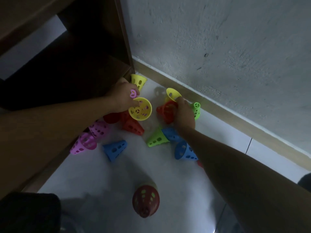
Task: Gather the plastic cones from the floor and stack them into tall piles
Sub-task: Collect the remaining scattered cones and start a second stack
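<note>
Yellow cones: three, one (140,109) with its mouth facing up; red cones: at least four, one (133,126) on its side; blue cones: three, e.g. (115,149); green cones: two, e.g. (156,138); pink cones: at least three, e.g. (99,129); hands: two.

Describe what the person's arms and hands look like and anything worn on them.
Both forearms are bare, with no sleeves in view. The left hand and right hand wear no gloves, and no watch or bracelet shows at either wrist. The dim light hides finer detail.
</note>
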Tool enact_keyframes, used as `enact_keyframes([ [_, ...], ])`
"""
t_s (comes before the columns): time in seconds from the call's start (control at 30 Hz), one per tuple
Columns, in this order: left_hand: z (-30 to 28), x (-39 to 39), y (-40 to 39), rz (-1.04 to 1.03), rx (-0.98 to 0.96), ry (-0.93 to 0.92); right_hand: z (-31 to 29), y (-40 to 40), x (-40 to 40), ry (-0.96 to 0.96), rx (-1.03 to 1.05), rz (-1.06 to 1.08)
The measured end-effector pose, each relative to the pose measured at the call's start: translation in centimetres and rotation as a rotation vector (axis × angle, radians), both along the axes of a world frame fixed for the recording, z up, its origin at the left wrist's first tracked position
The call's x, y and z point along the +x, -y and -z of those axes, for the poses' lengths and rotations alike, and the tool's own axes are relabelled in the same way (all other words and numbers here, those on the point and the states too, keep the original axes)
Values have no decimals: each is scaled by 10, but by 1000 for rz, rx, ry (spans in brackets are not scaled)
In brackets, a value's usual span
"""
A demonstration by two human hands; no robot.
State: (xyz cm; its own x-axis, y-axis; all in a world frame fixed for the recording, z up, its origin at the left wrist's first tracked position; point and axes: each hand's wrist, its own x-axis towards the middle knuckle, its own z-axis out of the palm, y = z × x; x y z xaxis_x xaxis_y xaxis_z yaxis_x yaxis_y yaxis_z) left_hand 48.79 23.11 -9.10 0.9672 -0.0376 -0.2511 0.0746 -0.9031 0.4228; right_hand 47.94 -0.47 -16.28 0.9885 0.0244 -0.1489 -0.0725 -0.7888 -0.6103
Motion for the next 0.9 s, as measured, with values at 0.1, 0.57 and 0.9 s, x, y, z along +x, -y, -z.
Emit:
enact_keyframes([
  [0.1,-23,-1,3,34,-4,16,-5,8,-9,18,99,21],
  [0.57,-148,-79,27,200,-102,-130,-103,32,-57,-41,426,51],
  [0.9,-178,-145,23,182,-283,-414,-176,60,-126,-196,541,104],
])
